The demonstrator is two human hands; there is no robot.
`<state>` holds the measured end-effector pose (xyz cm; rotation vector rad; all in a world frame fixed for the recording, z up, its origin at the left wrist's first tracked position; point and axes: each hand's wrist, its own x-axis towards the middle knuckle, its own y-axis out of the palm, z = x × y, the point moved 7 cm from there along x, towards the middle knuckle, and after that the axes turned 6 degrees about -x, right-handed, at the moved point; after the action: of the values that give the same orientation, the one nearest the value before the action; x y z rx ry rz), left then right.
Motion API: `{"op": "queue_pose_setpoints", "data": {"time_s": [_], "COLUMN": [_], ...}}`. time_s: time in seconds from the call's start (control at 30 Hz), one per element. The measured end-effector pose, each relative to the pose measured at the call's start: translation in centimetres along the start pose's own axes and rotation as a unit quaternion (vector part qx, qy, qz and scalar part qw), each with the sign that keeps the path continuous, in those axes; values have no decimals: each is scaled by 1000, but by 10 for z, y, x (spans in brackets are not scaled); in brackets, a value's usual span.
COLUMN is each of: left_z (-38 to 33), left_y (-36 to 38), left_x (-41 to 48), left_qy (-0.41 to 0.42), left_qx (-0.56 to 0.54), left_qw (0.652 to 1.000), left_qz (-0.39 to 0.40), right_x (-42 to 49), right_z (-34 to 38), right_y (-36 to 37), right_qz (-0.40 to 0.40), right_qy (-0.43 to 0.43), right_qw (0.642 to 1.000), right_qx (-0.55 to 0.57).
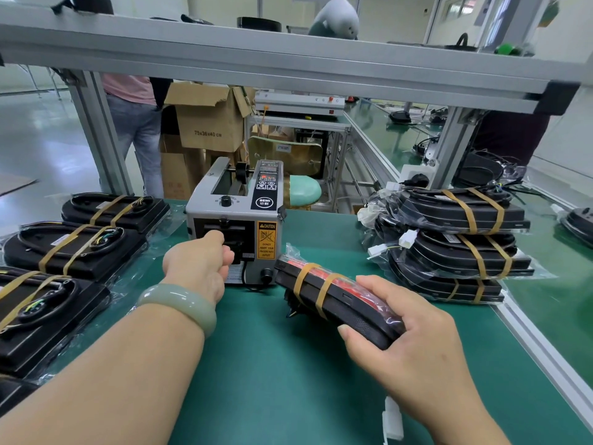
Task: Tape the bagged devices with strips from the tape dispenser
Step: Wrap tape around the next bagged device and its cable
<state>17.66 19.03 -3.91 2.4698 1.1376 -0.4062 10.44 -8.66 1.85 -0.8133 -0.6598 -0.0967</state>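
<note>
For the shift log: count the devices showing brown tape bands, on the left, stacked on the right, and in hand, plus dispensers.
Left banded devices: 3
Right-stack banded devices: 3
Held banded device, in right hand: 1
Tape dispenser: 1
Total: 8

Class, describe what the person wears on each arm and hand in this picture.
A smooth, rounded, pale green bangle sits on the wrist of the left hand. The right hand shows no jewellery. No sleeves or gloves show on either forearm.
</note>
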Motion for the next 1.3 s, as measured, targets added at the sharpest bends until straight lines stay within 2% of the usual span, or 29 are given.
{"op": "queue_pose_setpoints", "data": {"time_s": [0.17, 0.33, 0.43, 0.57, 0.63, 1.3], "left_z": [2, 9, 16, 17, 20, 37], "left_y": [0, -9, -16, -19, -16, -6], "left_x": [-30, -77, -98, -128, -139, -144], "left_qy": [-49, -44, 2, 123, 134, 166], "left_qx": [-19, -26, 0, 15, 18, 82], "left_qw": [992, 978, 975, 958, 947, 940], "left_qz": [111, 201, 221, 257, 291, 287], "right_x": [0, -1, 0, -1, -1, -5], "right_z": [0, 2, 11, 19, 22, 30], "right_y": [0, 2, 1, 1, 3, 10], "right_qz": [9, 17, 8, -7, -9, -24], "right_qy": [10, 14, -8, -34, -39, -29], "right_qw": [1000, 1000, 1000, 999, 999, 999], "right_qx": [7, 17, 6, -2, 1, 3]}}
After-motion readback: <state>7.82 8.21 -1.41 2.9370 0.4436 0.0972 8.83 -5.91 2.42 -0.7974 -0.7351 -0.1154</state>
